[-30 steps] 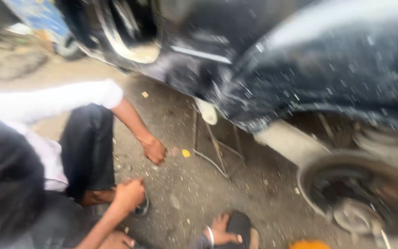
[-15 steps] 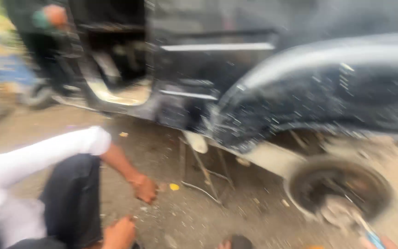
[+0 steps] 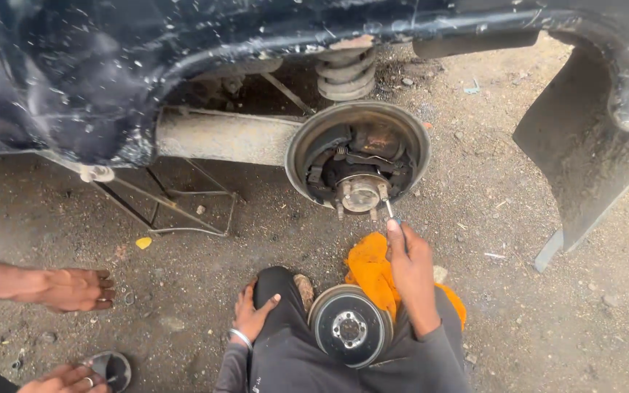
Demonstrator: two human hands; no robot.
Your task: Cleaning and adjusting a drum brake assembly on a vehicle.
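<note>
Landmark = brake hub [image 3: 359,161], the open round brake assembly under the car.

- Car [image 3: 111,65]: dark body above the brake hub, wheel off, arch wraps over it. Mud flap [image 3: 584,160] hangs right of the hub.
- Axle beam [image 3: 223,137]: runs left from the hub. Coil spring [image 3: 345,73] sits right above the hub.
- Jack stand [image 3: 172,200]: wire-frame stand, left of the hub and lower, under the sill.
- Brake drum [image 3: 349,326]: removed, lies face-up on the person's lap, straight below the hub, between the two hands.
- Orange rag [image 3: 373,271]: between hub and drum, just beside the right wrist, partly under it.
- Right hand [image 3: 410,266]: below the hub, slightly right. Clenched around a screwdriver [image 3: 390,212]; blue handle mostly hidden in the fist, shaft sticks up out of the grip, tip at the lower rim of the hub near the centre studs.
- Left hand [image 3: 254,314]: below-left of the hub, fingers loose and flat on the knee, holding nothing, bangle on the wrist.
- Another person's hand [image 3: 67,289]: far left of the hub, resting on the ground. A second one [image 3: 67,378] at the bottom left edge, beside a sandal [image 3: 114,367].
</note>
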